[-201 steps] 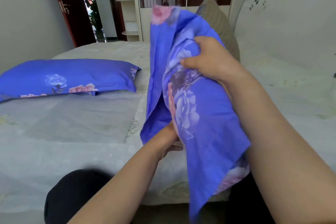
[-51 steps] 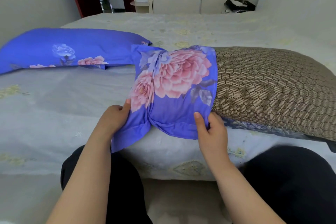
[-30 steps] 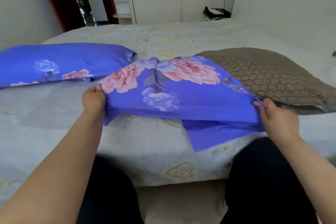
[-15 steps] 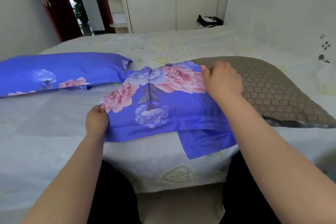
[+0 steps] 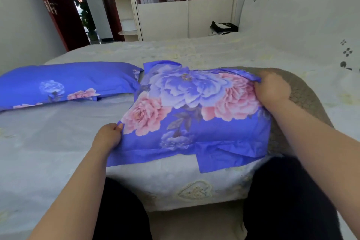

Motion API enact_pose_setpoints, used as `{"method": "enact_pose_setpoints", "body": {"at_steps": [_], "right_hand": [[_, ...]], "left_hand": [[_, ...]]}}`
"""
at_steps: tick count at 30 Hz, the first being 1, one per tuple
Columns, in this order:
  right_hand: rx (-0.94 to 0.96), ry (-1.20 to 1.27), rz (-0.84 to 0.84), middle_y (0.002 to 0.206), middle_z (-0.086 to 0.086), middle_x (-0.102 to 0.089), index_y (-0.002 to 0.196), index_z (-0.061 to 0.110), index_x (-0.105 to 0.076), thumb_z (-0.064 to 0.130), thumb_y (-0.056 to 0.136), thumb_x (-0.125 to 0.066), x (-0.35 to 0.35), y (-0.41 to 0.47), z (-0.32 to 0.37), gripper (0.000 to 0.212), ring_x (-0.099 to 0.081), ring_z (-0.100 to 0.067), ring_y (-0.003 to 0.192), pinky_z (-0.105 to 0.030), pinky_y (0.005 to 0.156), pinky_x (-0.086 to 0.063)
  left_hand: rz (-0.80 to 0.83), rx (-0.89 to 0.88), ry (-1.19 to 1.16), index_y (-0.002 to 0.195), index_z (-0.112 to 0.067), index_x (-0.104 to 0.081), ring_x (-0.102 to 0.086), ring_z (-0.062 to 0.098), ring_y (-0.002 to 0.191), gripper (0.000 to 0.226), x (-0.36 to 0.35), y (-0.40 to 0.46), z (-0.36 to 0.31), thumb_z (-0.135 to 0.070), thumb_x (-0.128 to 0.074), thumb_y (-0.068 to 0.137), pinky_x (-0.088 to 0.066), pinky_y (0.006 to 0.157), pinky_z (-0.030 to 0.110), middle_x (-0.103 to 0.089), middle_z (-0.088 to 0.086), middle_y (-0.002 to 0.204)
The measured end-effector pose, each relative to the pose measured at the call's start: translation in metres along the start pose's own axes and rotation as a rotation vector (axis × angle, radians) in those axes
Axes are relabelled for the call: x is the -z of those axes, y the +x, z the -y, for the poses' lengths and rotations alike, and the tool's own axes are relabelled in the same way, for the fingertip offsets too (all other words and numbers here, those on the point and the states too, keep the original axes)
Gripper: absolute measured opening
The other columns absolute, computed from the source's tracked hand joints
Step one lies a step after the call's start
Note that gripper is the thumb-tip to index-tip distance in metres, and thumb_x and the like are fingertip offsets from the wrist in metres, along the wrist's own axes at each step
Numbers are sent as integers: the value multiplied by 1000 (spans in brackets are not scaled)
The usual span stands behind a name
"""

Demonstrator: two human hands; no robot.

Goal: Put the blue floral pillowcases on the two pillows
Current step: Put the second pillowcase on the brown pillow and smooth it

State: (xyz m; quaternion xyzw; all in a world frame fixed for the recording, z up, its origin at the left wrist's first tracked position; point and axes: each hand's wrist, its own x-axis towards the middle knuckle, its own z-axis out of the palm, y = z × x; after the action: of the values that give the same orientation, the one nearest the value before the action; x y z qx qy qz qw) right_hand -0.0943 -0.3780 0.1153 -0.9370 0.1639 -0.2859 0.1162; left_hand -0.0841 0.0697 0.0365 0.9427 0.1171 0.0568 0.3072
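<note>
A blue floral pillowcase [image 5: 191, 115] covers the left part of a brown honeycomb-patterned pillow [image 5: 305, 91] lying on the bed in front of me. My left hand [image 5: 108, 137] pinches the case's near left corner. My right hand [image 5: 272, 88] grips the case's far right edge on top of the pillow. The pillow's right end sticks out bare past my right arm. A second pillow in a blue floral case [image 5: 64, 83] lies flat on the bed to the left.
The bed [image 5: 48, 142] has a pale embroidered cover, its near edge against my dark-trousered knees. A white headboard [image 5: 303, 17] rises at right. A black bag [image 5: 222, 26] sits at the far bed edge. Wardrobe and open doorway stand behind.
My right hand has dragged the case's open edge further right over the brown pillow, so more of the pillow is covered. My left hand keeps its hold on the left corner.
</note>
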Motion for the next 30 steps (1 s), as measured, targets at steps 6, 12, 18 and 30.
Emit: {"method": "enact_pose_setpoints", "body": {"at_steps": [6,12,18,30], "right_hand": [[73,-56,64,99,-28,-62,104,0,-49,20,92,-46,-9,-10,4,24,-60,-44,90,-41,70,-43],[152,-191,179,103,-25,-63,112,2,-41,23,96,-39,26,-30,19,26,-61,-42,91,-39,68,-40],[421,-299,753,106,-9,-65,71,21,-41,35,98,-38,84,-84,54,30,-55,-22,83,-26,62,-35],[305,253,425,107,-23,-62,100,-3,-60,49,99,-32,39,50,141,59,-57,-35,104,-35,84,-42]], "left_hand": [[-27,-30,-201,99,7,-59,-54,38,112,48,28,13,-56,-27,-26,103,-38,90,37,-56,29,118],[98,-23,-364,132,-8,-51,-43,28,128,74,20,28,-95,-56,-7,97,-31,101,34,-47,17,140],[123,48,-623,116,-18,-60,-60,23,82,79,26,28,-122,-71,-8,89,-45,70,28,-63,10,102],[164,-74,-849,91,-26,-69,-64,18,69,61,19,1,-104,-68,-24,91,-47,58,25,-70,2,84]]}}
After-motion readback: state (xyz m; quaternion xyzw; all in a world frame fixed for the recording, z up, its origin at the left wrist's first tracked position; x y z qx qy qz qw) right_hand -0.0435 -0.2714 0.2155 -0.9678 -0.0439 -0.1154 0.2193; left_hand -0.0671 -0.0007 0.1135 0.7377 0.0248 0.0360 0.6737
